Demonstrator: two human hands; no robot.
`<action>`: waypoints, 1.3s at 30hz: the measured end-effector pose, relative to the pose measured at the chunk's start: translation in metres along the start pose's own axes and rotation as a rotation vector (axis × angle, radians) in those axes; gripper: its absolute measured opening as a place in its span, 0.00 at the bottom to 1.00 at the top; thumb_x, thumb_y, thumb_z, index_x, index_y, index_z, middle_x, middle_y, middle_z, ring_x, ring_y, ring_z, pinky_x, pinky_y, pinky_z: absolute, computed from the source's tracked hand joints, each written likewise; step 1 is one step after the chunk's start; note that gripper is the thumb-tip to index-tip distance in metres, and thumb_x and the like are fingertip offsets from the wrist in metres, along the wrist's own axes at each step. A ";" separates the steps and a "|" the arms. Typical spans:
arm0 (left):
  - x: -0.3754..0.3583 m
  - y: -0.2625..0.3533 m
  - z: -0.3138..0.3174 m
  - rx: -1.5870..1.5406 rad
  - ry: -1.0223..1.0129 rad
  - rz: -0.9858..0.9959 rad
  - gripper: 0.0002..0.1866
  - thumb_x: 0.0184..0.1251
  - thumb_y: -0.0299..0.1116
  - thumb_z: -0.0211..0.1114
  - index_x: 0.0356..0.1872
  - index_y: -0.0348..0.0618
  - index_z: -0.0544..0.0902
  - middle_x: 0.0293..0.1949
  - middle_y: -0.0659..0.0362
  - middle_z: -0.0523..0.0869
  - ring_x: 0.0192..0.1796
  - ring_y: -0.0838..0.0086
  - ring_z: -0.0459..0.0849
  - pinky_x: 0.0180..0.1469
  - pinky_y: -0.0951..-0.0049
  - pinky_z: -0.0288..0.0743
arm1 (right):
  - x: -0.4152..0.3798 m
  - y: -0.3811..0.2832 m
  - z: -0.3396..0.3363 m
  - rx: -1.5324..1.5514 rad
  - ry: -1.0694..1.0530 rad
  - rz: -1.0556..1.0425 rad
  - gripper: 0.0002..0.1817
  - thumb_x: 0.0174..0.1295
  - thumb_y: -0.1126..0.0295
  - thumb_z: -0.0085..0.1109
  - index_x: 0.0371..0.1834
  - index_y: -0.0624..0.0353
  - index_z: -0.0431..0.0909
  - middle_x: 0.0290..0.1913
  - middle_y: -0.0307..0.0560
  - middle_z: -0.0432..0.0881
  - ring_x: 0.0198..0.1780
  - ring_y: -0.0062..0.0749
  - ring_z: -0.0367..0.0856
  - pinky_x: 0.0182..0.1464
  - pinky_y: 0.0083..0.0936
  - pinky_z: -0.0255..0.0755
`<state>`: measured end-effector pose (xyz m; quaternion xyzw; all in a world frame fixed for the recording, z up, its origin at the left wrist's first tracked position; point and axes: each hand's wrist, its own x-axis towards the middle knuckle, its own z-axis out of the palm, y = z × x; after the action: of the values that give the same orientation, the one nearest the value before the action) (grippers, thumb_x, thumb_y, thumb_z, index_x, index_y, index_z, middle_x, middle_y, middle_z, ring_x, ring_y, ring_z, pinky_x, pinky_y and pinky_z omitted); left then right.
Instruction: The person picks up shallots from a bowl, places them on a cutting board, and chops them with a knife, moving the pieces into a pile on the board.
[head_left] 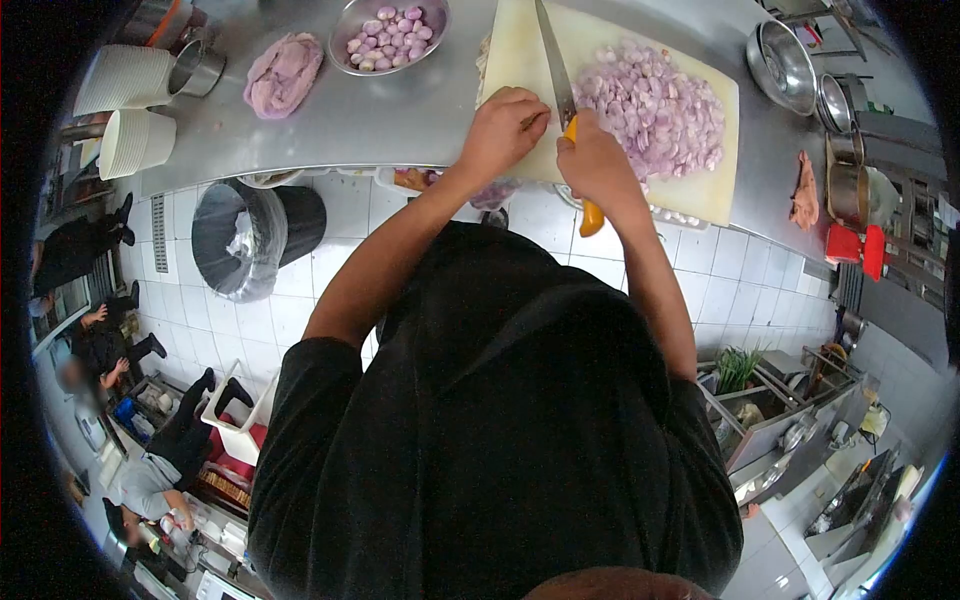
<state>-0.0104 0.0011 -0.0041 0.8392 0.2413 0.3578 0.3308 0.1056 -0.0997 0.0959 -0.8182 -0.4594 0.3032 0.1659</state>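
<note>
My right hand is wrapped around the yellow handle of a kitchen knife. Its long blade points away from me over the pale cutting board. Close by on the blade's left, my left hand rests at the board's near edge with its fingers curled closed. Something small and brownish shows at those fingertips, too small to name. A big heap of cut shallots covers the right part of the board. Peeled whole shallots fill a metal bowl at the back left.
A pinkish crumpled cloth lies on the steel counter, left of the bowl. Stacked white containers stand farther left, metal bowls to the right. Below the counter is a lined bin. Other people are at the far left.
</note>
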 end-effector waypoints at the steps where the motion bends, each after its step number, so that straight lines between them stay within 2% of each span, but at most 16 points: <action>1: 0.002 -0.001 0.001 -0.003 0.000 0.000 0.09 0.61 0.31 0.69 0.40 0.39 0.89 0.41 0.52 0.87 0.45 0.55 0.85 0.51 0.62 0.79 | -0.004 -0.011 -0.014 0.031 -0.066 0.062 0.16 0.65 0.70 0.52 0.50 0.71 0.64 0.35 0.76 0.81 0.43 0.73 0.82 0.49 0.59 0.73; 2: 0.002 -0.002 0.001 -0.007 -0.004 -0.002 0.09 0.61 0.31 0.69 0.40 0.39 0.88 0.41 0.52 0.87 0.46 0.55 0.85 0.51 0.62 0.79 | -0.008 -0.016 -0.021 0.065 -0.134 0.127 0.16 0.66 0.68 0.52 0.50 0.69 0.64 0.36 0.75 0.81 0.43 0.73 0.81 0.49 0.59 0.72; 5: 0.001 -0.003 0.003 0.026 0.013 0.007 0.08 0.60 0.30 0.70 0.39 0.39 0.88 0.40 0.52 0.88 0.45 0.56 0.85 0.51 0.62 0.79 | 0.014 0.025 0.037 -0.091 0.137 -0.130 0.17 0.67 0.69 0.52 0.51 0.70 0.64 0.35 0.76 0.81 0.42 0.74 0.81 0.49 0.59 0.73; 7: 0.003 0.000 0.000 0.007 -0.002 -0.001 0.08 0.60 0.29 0.70 0.39 0.39 0.89 0.40 0.52 0.88 0.45 0.56 0.85 0.50 0.62 0.79 | 0.014 0.025 0.032 -0.068 0.141 -0.106 0.17 0.66 0.69 0.52 0.51 0.70 0.64 0.34 0.76 0.81 0.41 0.74 0.81 0.48 0.59 0.73; 8: 0.003 0.002 -0.002 0.000 -0.010 -0.008 0.08 0.60 0.29 0.70 0.39 0.39 0.89 0.40 0.52 0.88 0.45 0.55 0.85 0.50 0.62 0.79 | 0.012 0.023 0.029 -0.056 0.140 -0.094 0.16 0.66 0.69 0.52 0.50 0.70 0.64 0.34 0.76 0.81 0.41 0.74 0.81 0.48 0.59 0.73; 11: 0.001 -0.001 0.002 0.003 -0.002 -0.011 0.09 0.59 0.29 0.71 0.40 0.39 0.89 0.41 0.52 0.88 0.46 0.55 0.85 0.51 0.62 0.80 | -0.004 -0.006 -0.010 0.057 -0.075 0.068 0.16 0.65 0.69 0.52 0.50 0.69 0.64 0.34 0.76 0.81 0.42 0.74 0.81 0.48 0.60 0.73; 14: 0.002 -0.002 0.001 0.029 -0.005 -0.013 0.09 0.58 0.29 0.71 0.39 0.39 0.89 0.43 0.52 0.88 0.46 0.56 0.85 0.52 0.62 0.80 | 0.011 0.018 0.028 -0.086 0.108 -0.105 0.16 0.66 0.69 0.51 0.49 0.69 0.63 0.35 0.77 0.81 0.39 0.72 0.82 0.45 0.58 0.74; 17: 0.000 -0.002 0.002 -0.008 0.003 -0.031 0.10 0.57 0.29 0.72 0.41 0.40 0.88 0.45 0.53 0.88 0.48 0.56 0.85 0.54 0.62 0.79 | 0.018 0.028 0.041 -0.063 0.165 -0.133 0.16 0.66 0.70 0.50 0.50 0.69 0.63 0.34 0.78 0.81 0.34 0.71 0.83 0.43 0.56 0.76; 23: 0.004 0.004 0.002 0.029 -0.074 0.008 0.13 0.55 0.28 0.71 0.44 0.42 0.88 0.46 0.54 0.88 0.52 0.57 0.82 0.57 0.61 0.77 | 0.022 0.041 0.034 0.105 0.067 -0.045 0.16 0.67 0.69 0.51 0.50 0.69 0.62 0.33 0.70 0.82 0.26 0.57 0.85 0.29 0.47 0.79; 26: 0.006 0.004 0.003 0.064 -0.051 -0.022 0.13 0.54 0.28 0.70 0.43 0.42 0.88 0.46 0.54 0.87 0.52 0.56 0.82 0.57 0.61 0.77 | 0.024 0.051 0.038 0.128 0.101 -0.048 0.16 0.68 0.68 0.51 0.50 0.68 0.62 0.31 0.66 0.82 0.22 0.50 0.84 0.23 0.40 0.78; 29: 0.010 0.008 -0.007 0.124 -0.123 0.024 0.15 0.53 0.28 0.70 0.45 0.42 0.88 0.46 0.54 0.87 0.53 0.56 0.82 0.57 0.61 0.76 | 0.024 0.060 0.041 0.155 0.110 -0.086 0.15 0.68 0.68 0.51 0.49 0.67 0.63 0.30 0.64 0.82 0.21 0.48 0.84 0.21 0.37 0.77; 32: 0.012 0.004 -0.005 0.102 -0.180 0.043 0.15 0.54 0.28 0.71 0.44 0.42 0.88 0.47 0.54 0.86 0.54 0.56 0.81 0.58 0.61 0.76 | 0.026 0.063 0.045 0.147 0.147 -0.109 0.15 0.67 0.67 0.51 0.49 0.67 0.65 0.32 0.68 0.82 0.25 0.55 0.85 0.27 0.44 0.78; 35: 0.011 0.010 -0.005 0.119 -0.100 0.037 0.13 0.56 0.29 0.71 0.43 0.42 0.88 0.47 0.53 0.86 0.53 0.56 0.82 0.57 0.62 0.78 | 0.019 0.054 0.037 0.050 0.205 -0.149 0.17 0.68 0.65 0.52 0.51 0.67 0.65 0.33 0.71 0.82 0.30 0.62 0.85 0.37 0.50 0.78; 39: 0.005 0.007 -0.004 0.003 -0.014 -0.087 0.10 0.56 0.30 0.70 0.39 0.40 0.88 0.43 0.54 0.87 0.50 0.57 0.83 0.55 0.62 0.77 | 0.006 0.037 0.020 0.034 0.166 -0.124 0.18 0.67 0.65 0.53 0.52 0.67 0.66 0.36 0.75 0.82 0.38 0.69 0.83 0.47 0.56 0.74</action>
<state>-0.0095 0.0014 0.0052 0.8309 0.2759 0.3369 0.3464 0.1195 -0.1145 0.0585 -0.8076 -0.4884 0.2316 0.2358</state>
